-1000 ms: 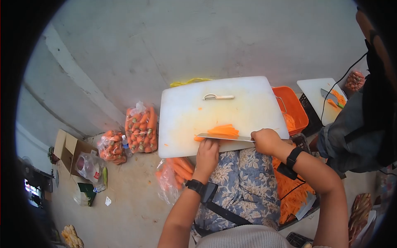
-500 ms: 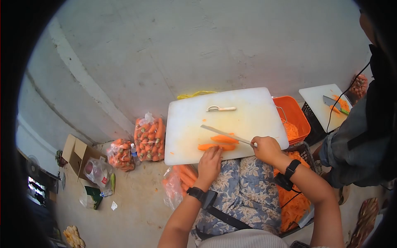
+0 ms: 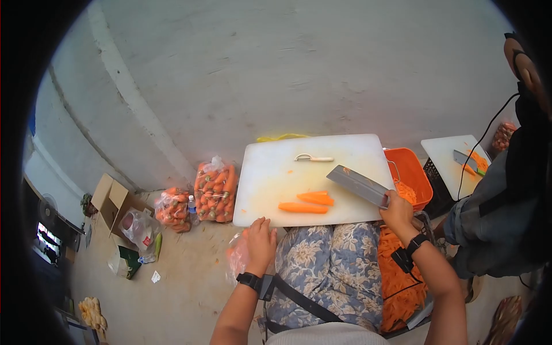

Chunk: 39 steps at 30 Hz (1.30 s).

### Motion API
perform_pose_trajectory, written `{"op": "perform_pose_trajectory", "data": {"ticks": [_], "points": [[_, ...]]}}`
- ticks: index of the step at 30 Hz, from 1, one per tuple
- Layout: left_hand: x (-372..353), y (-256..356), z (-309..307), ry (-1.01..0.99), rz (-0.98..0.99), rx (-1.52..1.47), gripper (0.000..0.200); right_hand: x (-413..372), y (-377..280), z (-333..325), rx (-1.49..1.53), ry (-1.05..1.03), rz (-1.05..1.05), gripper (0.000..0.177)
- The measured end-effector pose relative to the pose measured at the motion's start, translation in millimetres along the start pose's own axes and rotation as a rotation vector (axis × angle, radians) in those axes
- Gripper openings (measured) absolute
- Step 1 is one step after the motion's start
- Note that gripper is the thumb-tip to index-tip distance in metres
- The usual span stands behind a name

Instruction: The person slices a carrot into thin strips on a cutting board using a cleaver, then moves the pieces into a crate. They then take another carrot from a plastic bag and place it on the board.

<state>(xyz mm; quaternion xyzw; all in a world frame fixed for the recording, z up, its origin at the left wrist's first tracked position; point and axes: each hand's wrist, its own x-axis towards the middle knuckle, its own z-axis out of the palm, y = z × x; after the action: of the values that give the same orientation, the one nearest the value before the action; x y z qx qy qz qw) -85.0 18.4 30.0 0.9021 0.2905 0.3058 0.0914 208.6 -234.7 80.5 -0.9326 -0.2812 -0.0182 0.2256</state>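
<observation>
two carrot pieces (image 3: 303,207) lie mid cutting board (image 3: 270,172), not yet sliced. my right hand (image 3: 398,210) grips the cleaver (image 3: 357,184) above the board's right edge; my left hand (image 3: 260,241) rests empty, fingers loose, at its near edge. full carrot bags (image 3: 215,190) suggest much remains.

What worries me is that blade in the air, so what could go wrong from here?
The right hand holds the knife in the air above the edge of the cutting board; a slip could drop it onto the lap. The board seems to rest on that lap, so it may tip and the two carrot pieces roll off while the left hand is off them.
</observation>
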Motion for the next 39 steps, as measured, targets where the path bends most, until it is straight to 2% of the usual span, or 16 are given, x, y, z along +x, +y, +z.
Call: {"op": "perform_pose_trajectory", "data": {"ticks": [3,7,10,14,16,20,25,27,28,30,31,33,34,36,39], "points": [[2,-4,4,-0.102,-0.042,0.077,0.033,1,9,2,-0.008,-0.006,0.008,0.047],[1,-6,7,-0.127,-0.064,0.112,0.035,3,27,10,-0.032,-0.032,0.011,0.056],[-2,-4,12,-0.095,-0.027,0.084,0.038,8,37,12,0.020,-0.020,-0.026,0.058],[-1,2,9,-0.171,-0.084,-0.002,0.040,24,40,18,0.038,-0.052,-0.094,0.061],[5,2,2,-0.208,-0.099,-0.011,0.040,36,31,17,-0.042,-0.238,-0.052,0.069],[6,11,-5,-0.246,-0.076,0.008,0.040,49,23,17,-0.117,-0.200,-0.153,0.069],[4,9,2,-0.178,-0.002,0.040,0.038,65,33,32,-0.051,-0.163,-0.140,0.055],[23,15,-10,-0.381,-0.108,0.010,0.039,60,28,30,-0.063,-0.183,-0.130,0.049],[34,21,-11,-0.377,-0.103,0.009,0.039,52,28,28,-0.115,-0.114,-0.194,0.043],[57,20,-18,-0.657,-0.136,0.111,0.045,37,23,31,-0.181,-0.045,-0.237,0.036],[61,15,-12,-0.661,-0.124,0.105,0.045,31,28,40,-0.124,-0.012,-0.284,0.033],[70,6,2,-0.350,0.077,-0.044,0.061,17,28,43,-0.077,0.014,-0.347,0.029],[72,3,9,-0.353,0.089,-0.060,0.061,12,29,45,-0.091,0.020,-0.334,0.029],[76,7,21,-0.384,0.119,0.006,0.077,6,35,50,-0.065,0.067,-0.370,0.032],[77,2,30,-0.470,0.076,0.034,0.083,3,38,51,-0.084,0.048,-0.337,0.034]]}}
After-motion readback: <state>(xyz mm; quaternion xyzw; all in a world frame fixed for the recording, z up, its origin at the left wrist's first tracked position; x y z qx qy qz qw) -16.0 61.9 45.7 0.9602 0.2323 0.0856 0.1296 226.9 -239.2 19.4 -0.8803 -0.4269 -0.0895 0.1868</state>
